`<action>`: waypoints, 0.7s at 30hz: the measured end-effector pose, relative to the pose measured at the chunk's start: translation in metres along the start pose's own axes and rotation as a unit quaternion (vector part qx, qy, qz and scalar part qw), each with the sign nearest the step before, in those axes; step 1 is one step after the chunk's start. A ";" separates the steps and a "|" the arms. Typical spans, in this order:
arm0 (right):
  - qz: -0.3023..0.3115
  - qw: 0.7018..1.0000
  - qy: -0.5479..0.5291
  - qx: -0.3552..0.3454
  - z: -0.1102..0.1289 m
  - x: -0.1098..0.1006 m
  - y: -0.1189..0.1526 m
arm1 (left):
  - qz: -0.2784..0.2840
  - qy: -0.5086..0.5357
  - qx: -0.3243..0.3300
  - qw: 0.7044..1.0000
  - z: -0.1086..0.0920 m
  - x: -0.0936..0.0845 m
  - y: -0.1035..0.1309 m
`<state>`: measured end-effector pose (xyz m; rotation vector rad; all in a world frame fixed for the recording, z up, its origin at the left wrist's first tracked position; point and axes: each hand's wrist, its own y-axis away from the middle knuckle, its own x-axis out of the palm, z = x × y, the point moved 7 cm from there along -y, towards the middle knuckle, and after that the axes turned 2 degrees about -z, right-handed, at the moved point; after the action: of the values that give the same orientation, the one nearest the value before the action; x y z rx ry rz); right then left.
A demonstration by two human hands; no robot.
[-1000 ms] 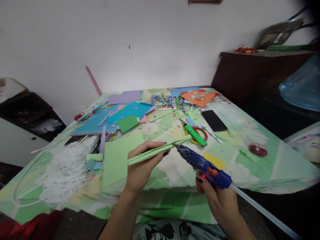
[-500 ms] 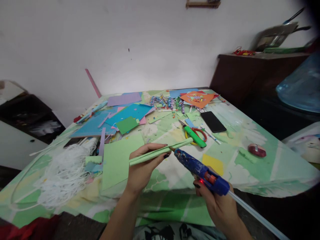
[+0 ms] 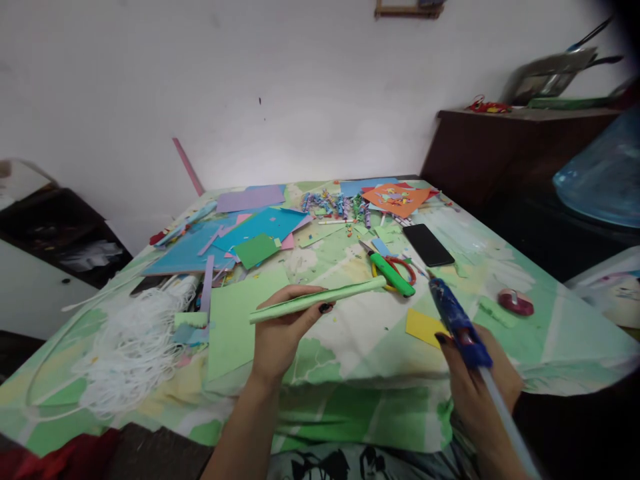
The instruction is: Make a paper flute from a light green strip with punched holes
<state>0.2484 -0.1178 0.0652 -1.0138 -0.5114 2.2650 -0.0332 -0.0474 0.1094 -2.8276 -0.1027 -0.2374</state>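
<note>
A long, narrow roll of light green paper [image 3: 320, 300] is pinched between the thumb and fingers of my left hand [image 3: 280, 333], above the front of the table. My right hand [image 3: 480, 380] is wrapped round a blue glue gun [image 3: 456, 319], slightly blurred, with a long pale glue stick coming out of its back. The gun is apart from the roll, to its right. Beyond the roll lie a green craft knife [image 3: 391, 272] and red and yellow scissors [image 3: 407, 267]. A yellow paper [image 3: 424, 327] lies beside my right hand.
White cord [image 3: 125, 353] is heaped at the left, near a light green sheet [image 3: 245, 320]. Coloured papers [image 3: 260, 230] and small curled paper pieces [image 3: 335, 205] lie further back. A black phone [image 3: 428, 244] and a red object [image 3: 516, 301] are at the right.
My right hand has moved right with the glue gun, and its nozzle has left the green roll. My left hand still holds the roll, whose long opening now looks closed.
</note>
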 end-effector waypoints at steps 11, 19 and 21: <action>0.001 0.955 0.292 0.044 -0.080 0.002 -0.021 | 0.047 -0.055 0.130 0.989 -0.021 0.005 0.002; 0.014 0.970 -0.055 -0.235 0.071 -0.001 -0.031 | 0.089 -0.072 0.125 0.986 -0.019 0.015 0.004; 0.064 0.946 -0.086 -0.305 0.105 0.010 -0.027 | 0.092 -0.079 0.112 0.986 -0.018 0.016 0.006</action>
<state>0.1725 -0.1016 0.1420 -1.1613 -1.3139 2.3721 -0.0197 -0.0575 0.1272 -2.6056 0.0909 0.0388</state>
